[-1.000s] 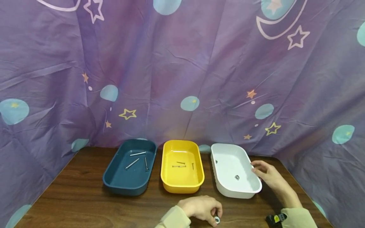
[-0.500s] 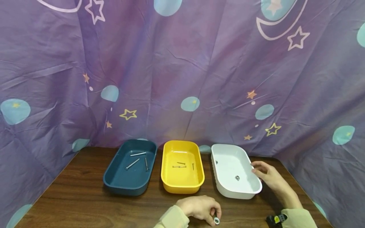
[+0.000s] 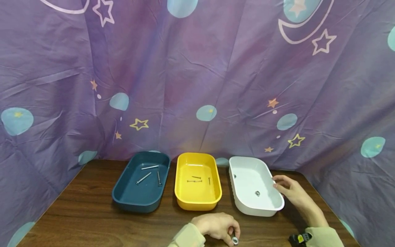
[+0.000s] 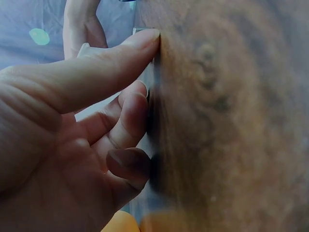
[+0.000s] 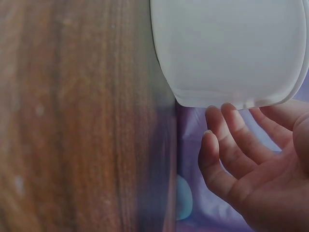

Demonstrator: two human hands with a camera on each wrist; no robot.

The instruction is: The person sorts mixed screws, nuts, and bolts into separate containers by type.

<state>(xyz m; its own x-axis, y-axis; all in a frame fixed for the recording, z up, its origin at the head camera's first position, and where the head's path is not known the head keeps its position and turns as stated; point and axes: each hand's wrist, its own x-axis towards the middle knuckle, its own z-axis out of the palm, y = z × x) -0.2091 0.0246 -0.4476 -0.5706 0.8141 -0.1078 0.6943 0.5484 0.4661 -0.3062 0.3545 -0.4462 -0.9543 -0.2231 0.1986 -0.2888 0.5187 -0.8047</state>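
Note:
A small metal nut [image 3: 235,240] is at the fingertips of my left hand [image 3: 217,226], near the front edge of the wooden table. Thumb and curled fingers pinch it low against the wood; in the left wrist view the thumb [image 4: 111,70] mostly covers it. On the right, my right hand [image 3: 291,192] touches the side and rim of a white tray [image 3: 247,206] with relaxed, slightly bent fingers. From the right wrist view, those fingertips [image 5: 228,107] meet the tray's outer wall. Inside the tray lie a nut [image 3: 257,193] and another small nut [image 3: 235,176] by its left wall.
A yellow tray [image 3: 197,206] with several short screws [image 3: 198,181] stands in the middle. To its left, a dark blue tray [image 3: 135,207] contains long bolts [image 3: 143,178]. A purple patterned cloth [image 3: 185,85] hangs behind the wooden table [image 3: 102,223].

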